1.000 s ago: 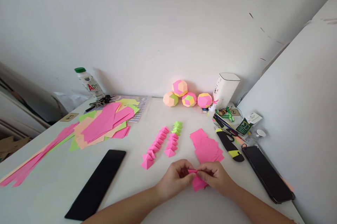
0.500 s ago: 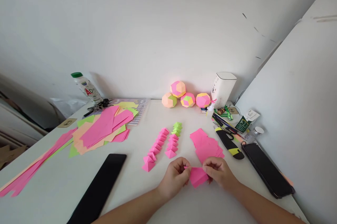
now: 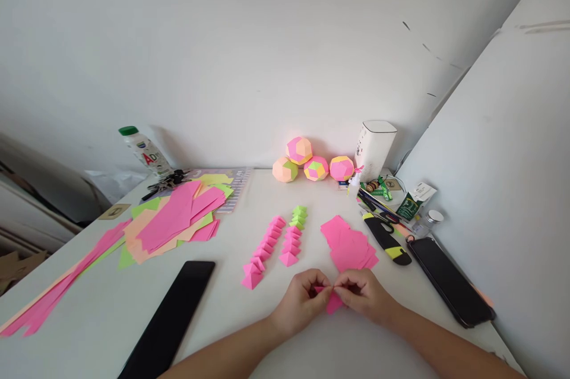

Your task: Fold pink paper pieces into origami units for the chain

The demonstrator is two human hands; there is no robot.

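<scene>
We see the left hand (image 3: 303,302) and right hand (image 3: 366,296) close together above a white table (image 3: 249,201), thumbs and fingers pinching a small folded piece of bright pink paper (image 3: 333,303) between them. Just beyond lies a loose pile of flat pink paper sheets (image 3: 350,246); left of it run a pink row (image 3: 267,242) and a pink-and-green row (image 3: 291,242) of pointed paper units.

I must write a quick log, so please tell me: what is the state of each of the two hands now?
Left hand: closed, pinching the pink paper piece.
Right hand: closed, pinching the same piece.
</scene>
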